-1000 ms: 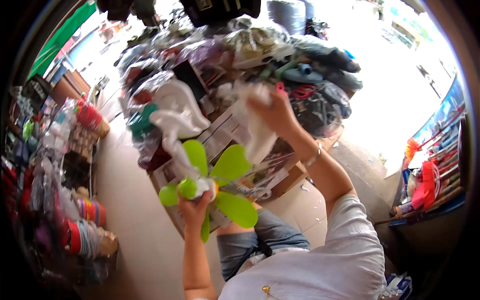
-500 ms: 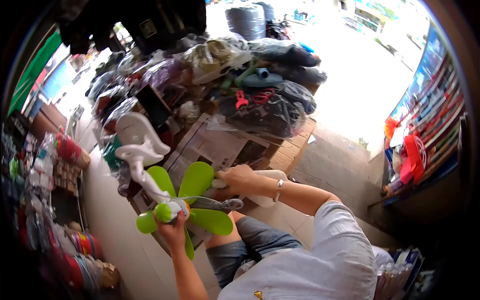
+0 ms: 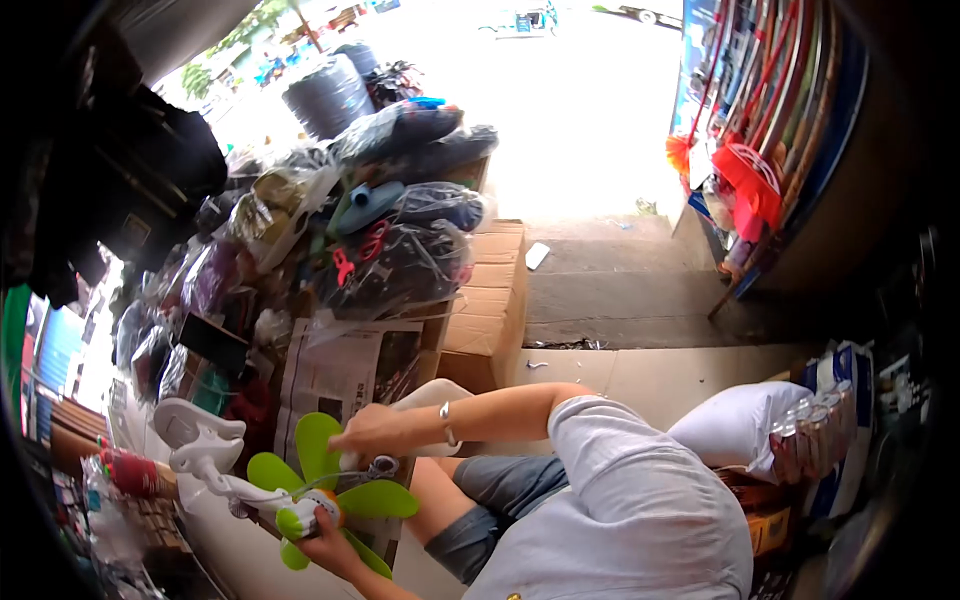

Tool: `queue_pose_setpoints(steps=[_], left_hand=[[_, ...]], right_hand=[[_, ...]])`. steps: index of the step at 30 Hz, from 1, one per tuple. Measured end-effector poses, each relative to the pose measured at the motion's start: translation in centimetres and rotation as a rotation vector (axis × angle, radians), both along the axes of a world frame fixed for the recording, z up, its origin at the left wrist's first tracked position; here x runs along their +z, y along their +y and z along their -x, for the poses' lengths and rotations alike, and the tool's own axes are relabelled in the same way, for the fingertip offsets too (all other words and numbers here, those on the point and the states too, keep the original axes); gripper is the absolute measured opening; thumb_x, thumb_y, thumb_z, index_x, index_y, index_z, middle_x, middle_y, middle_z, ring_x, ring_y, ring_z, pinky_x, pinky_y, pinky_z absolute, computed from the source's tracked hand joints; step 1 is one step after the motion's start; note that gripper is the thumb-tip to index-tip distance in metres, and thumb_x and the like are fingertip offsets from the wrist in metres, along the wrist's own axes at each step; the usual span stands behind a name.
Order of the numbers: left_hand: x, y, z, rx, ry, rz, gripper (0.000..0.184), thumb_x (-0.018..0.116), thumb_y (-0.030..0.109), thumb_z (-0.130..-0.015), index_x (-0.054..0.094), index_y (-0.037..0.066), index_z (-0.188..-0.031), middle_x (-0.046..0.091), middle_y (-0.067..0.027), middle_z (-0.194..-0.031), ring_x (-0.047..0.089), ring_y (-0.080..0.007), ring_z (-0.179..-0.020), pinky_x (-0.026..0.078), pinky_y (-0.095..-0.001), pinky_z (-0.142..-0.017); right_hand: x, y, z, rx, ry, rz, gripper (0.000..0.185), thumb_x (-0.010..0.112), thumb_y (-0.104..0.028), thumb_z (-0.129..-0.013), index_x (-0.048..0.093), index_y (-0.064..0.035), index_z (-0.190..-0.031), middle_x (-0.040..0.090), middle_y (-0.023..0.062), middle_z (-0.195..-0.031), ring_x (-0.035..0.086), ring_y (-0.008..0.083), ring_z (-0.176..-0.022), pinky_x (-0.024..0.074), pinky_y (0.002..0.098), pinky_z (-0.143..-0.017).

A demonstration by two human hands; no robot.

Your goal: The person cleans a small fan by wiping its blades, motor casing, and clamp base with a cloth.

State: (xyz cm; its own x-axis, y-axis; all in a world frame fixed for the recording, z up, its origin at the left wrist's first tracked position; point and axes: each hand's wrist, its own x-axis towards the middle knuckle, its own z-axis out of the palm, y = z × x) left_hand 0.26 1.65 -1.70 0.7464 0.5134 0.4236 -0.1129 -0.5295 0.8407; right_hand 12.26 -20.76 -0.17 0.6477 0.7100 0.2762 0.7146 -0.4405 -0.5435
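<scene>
Five lime-green blades [image 3: 378, 500] are spreading from the hub of a fan [image 3: 322, 502], which you are holding low, to the left of your knees. Your left hand [image 3: 325, 545] is wrapping its grip firmly around the white motor housing. Your right hand [image 3: 378, 432] is reaching to the tip of the upper blade with bent fingers; whether that grip is closing on the blade or on something white beneath it, I cannot tell. A white neck [image 3: 240, 490] is running left from the fan to its rounded white base [image 3: 200, 425].

Beyond your right hand, a newspaper [image 3: 325, 375] is lying spread out. Past it, clear plastic bags [image 3: 400, 265] are forming a heap, most of them holding dark goods too bunched to identify, and a bright red item [image 3: 343, 267] is resting on one. A cardboard box [image 3: 488, 290] is standing beside the heap, its contents hidden. To your right, a bulging white sack [image 3: 735, 425] is sitting just beside a clear-wrapped pack [image 3: 815, 430].
</scene>
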Motion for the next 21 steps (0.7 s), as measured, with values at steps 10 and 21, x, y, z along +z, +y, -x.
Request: queue_pose_setpoints(steps=[10,21], left_hand=[[-0.4,0.5,0.1,-0.102,-0.073,-0.007,0.05,0.071,0.014,-0.088,0.049,-0.008,-0.127,0.061,-0.0185,-0.121,0.063,-0.0272,-0.104,0.052,-0.0379,-0.089],[0.8,-1.2,1.1,-0.054,-0.12,0.069,0.05,0.079,0.015,-0.082,0.054,-0.003,-0.121,0.062,-0.0123,-0.115,0.061,-0.0227,-0.103,0.048,-0.0349,-0.092]], right_hand=[[-1.6,-0.4,0.8,0.209,-0.106,-0.057,0.046,0.068,-0.014,-0.074,0.058,-0.0167,-0.119,0.068,0.0157,-0.086,0.067,0.0368,-0.081,0.0508,0.0473,-0.066],[6.2,-5.4,-2.4,0.069,-0.134,-0.424,0.031,0.078,-0.014,-0.074,0.067,-0.0071,-0.103,0.069,0.0101,-0.098,0.068,0.0262,-0.087,0.053,0.0337,-0.078]])
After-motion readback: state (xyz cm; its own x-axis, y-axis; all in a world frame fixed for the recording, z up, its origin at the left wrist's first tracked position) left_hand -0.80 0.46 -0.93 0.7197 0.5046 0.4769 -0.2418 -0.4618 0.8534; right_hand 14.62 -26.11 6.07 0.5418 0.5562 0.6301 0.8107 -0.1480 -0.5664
